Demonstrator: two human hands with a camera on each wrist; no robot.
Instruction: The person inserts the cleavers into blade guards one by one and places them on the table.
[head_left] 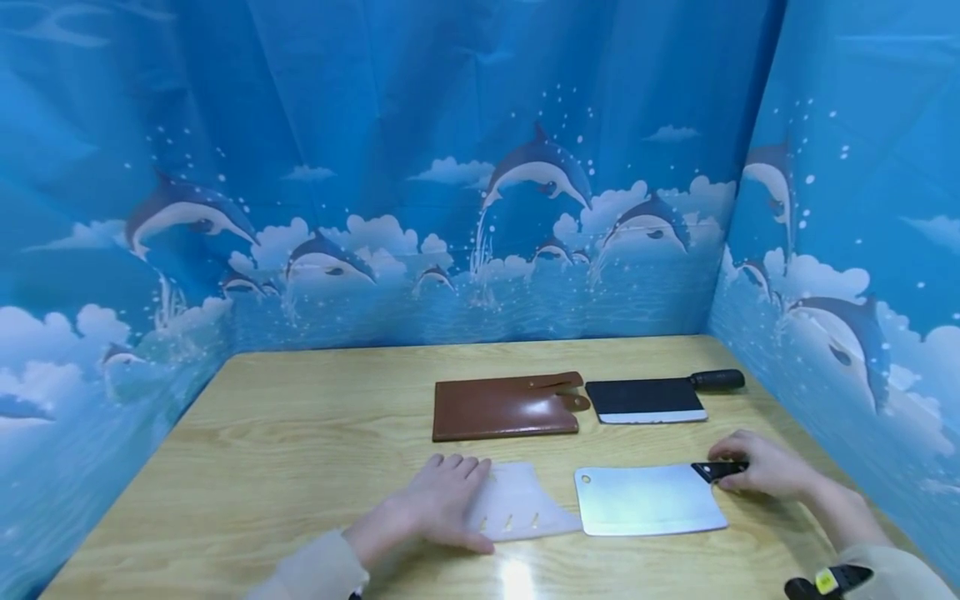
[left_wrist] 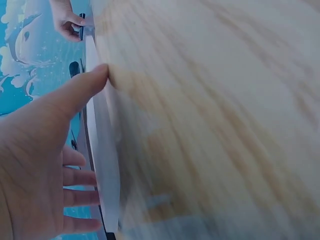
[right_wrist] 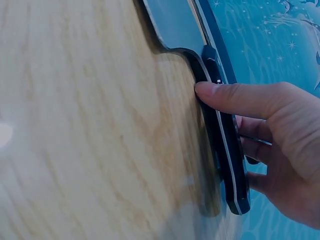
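The left hand (head_left: 442,504), fingers extended, rests on a white cover (head_left: 517,504). At the cover's three o'clock lies a silver knife (head_left: 648,500), its handle (right_wrist: 225,145) pinched by the right hand (head_left: 765,467); only the right wrist view shows the handle's butt.

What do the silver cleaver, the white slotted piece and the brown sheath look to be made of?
Silver cleaver: blade likely steel, satin finish, from its silver-grey sheen; black handle perhaps plastic, smooth, with a pale strip along it.
White slotted piece: probably plastic, going by its smooth, even, milky surface.
Brown sheath: leather or imitation, I can't tell which; glossy, with a bright highlight.
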